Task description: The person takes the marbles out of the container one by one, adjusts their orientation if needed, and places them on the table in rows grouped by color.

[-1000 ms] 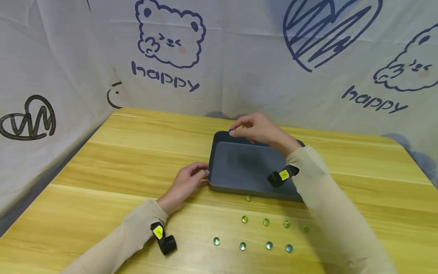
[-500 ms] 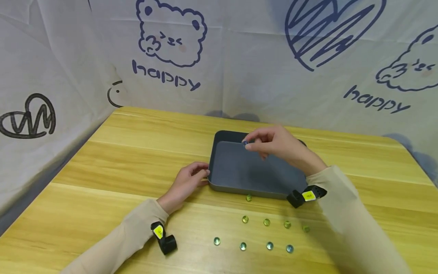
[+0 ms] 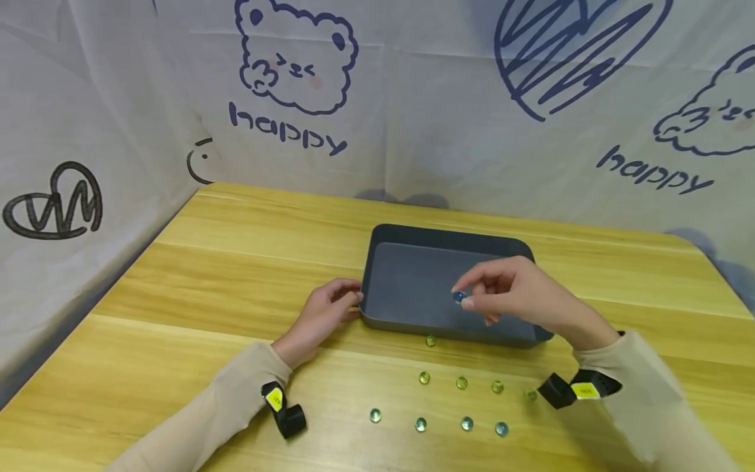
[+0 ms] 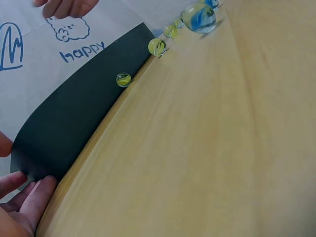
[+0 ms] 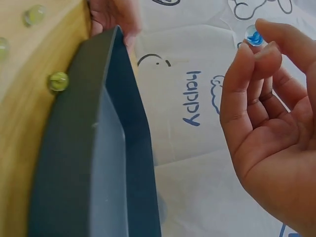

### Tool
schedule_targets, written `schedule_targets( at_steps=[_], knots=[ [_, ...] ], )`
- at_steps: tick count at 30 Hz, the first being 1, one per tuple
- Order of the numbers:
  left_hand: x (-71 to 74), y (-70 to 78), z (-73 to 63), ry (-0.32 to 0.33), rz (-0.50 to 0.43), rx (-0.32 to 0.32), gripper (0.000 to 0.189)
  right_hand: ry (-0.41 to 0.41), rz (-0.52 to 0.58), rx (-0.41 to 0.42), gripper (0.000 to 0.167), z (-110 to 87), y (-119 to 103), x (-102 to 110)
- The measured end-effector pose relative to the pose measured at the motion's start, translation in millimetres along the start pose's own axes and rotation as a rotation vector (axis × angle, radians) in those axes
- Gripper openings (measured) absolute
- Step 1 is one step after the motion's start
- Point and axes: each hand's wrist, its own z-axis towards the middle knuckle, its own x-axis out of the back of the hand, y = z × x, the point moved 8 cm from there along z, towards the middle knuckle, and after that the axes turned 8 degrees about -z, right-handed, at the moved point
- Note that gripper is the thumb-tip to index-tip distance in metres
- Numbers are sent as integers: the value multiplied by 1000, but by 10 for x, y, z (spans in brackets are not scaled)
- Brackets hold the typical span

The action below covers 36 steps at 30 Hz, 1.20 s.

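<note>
A clear glass marble with a blue swirl (image 3: pixel 459 297) is pinched between the thumb and forefinger of my right hand (image 3: pixel 519 295). That hand is over the right half of a dark grey rectangular tray (image 3: pixel 407 282); its other fingers are loosely bent. In the right wrist view the same marble (image 5: pixel 254 36) shows at the fingertips. My left hand (image 3: pixel 324 311) holds the tray's left end, thumb at the rim and fingers against the outer wall (image 4: pixel 74 123). No marbles show on the visible part of the tray floor.
One yellow-green marble (image 3: pixel 430 341) lies close by the tray's front wall. Nearer stands a row of several yellow-green marbles (image 3: pixel 462 383), then a row of several bluish ones (image 3: pixel 421 425). A white cloth with drawings (image 3: pixel 425 98) hangs behind the wooden table (image 3: pixel 236 262).
My right hand has moved right and nearer from the tray's far edge, still pinching the blue marble. My left hand, the tray and the loose marbles have stayed in place.
</note>
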Motion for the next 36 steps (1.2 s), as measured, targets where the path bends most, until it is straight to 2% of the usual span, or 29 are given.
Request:
schedule_targets(
  at_steps=[4,9,15,22,26,29,32,36],
  knots=[
    [0,9,-10,2,-7,2,33,-14,33,46,19,-147,6,-22],
    [-12,15,-10,-9,-8,-6,34,-32,87,61,17,-339,97,-45],
    [-18,39,-15,-7,-2,-13,34,-33,107,85,30,-559,229,-55],
    [-7,21,-15,-3,-4,-9,34,-69,157,68,36,-752,361,-106],
    [-9,18,-5,-1,-10,-15,33,-93,204,121,37,-860,408,-138],
    [-19,20,-6,-1,-10,-17,33,-154,245,183,39,-957,439,-189],
    [-26,25,-11,-2,-9,-18,33,-257,301,217,39,-1059,482,-277],
    [-20,27,-15,1,-9,-19,33,-350,349,211,39,-1169,560,-381]
  ],
)
